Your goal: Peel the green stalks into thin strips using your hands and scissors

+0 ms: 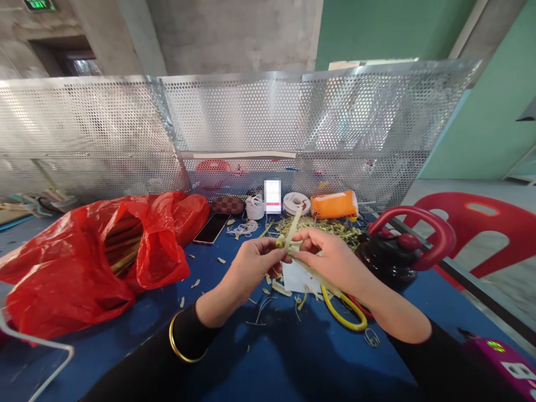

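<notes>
Over the blue table, my left hand [256,261] and my right hand [323,254] meet around pale green plant strips [293,226]. Thumb and fingers of my left hand pinch the strips where they cross, beside a small greenish rolled bit. My right hand closes its fingertips on the same strips, and one long piece trails under its palm. Beneath the hands lies a white sheet [299,277] with scraps around it. Scissors with yellow handles [345,315] rest below my right wrist, partly hidden by it.
A red plastic bag [71,268] holding brown stalks fills the left. A dark phone [212,229], white string [254,207], a tape roll [296,203], an orange packet [334,205] and cut strips [335,230] lie behind. A black kettle [387,259] stands right; a perforated metal screen [251,114] bounds the back.
</notes>
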Demonstrator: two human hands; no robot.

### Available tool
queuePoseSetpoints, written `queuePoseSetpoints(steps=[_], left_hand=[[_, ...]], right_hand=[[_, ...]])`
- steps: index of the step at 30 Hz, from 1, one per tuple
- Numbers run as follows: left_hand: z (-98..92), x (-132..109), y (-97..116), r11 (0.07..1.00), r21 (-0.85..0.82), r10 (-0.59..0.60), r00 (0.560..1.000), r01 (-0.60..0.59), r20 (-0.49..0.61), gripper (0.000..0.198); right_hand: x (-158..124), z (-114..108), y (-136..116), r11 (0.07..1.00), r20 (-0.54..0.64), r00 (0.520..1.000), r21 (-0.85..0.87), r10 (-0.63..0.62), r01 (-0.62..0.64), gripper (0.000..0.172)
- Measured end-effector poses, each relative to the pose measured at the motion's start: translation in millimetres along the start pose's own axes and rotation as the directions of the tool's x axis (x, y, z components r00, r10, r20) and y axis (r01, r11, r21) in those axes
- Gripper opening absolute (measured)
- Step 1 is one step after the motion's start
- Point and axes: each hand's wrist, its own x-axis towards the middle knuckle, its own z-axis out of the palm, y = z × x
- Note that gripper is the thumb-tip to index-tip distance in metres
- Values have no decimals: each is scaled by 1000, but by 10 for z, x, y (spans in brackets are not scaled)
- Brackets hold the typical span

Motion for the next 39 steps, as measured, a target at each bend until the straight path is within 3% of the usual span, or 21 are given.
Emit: queuePoseSetpoints(steps=[2, 5, 8, 11, 15, 18, 20, 24, 27, 33, 36, 39], left_hand=[[-12, 7, 12, 999, -43, 8, 1000, -9, -27, 15], [-14, 3, 17, 999, -34, 13, 999, -15, -38, 15], [-10, -9, 9, 1000, -11, 8, 1000, -8, -18, 16], [-7, -15, -5, 1000, 0, 5, 1000, -5, -7, 16], [6, -3, -37, 998, 54, 23, 1000, -23, 9, 18], [19, 3, -68, 998, 55, 38, 999, -40, 31, 18], [24, 2, -84, 998, 55, 41, 998, -44, 54, 17], [33, -4, -91, 997, 63, 33, 996, -39, 85, 17], [50, -7, -80, 1000, 17, 13, 995, -14, 99, 16], [67, -25, -54, 1000, 3, -11, 994, 11, 108, 14], [50, -33, -40, 999, 10, -33, 993, 32, 112, 14], [18, -33, -25, 998, -30, -48, 991, 52, 128, 16]], right_hand=[[-29, -86, -37, 1000, 29, 999, 19, -24, 23, 25], [-69, -174, -73, 969, 195, 981, 245, -8, -41, 24], [-89, -173, -82, 825, 331, 942, 518, 51, -227, 20], [-82, -112, -88, 719, 362, 927, 618, 98, -318, 19], [-62, -38, -124, 803, 117, 988, 577, 101, -150, 7], [-54, -4, -136, 838, -99, 993, 546, 66, -1, 13], [-48, 23, -121, 779, -147, 987, 625, 61, 44, 14], [-27, 82, -60, 541, -170, 978, 838, 124, 78, 9], [-6, 94, -19, 468, -215, 957, 878, 195, 102, 6], [15, 27, 7, 571, -269, 938, 815, 221, 99, 8], [16, -24, 1, 752, -246, 957, 658, 153, 49, 16], [27, -91, 19, 915, -123, 991, 403, 50, 4, 15]])
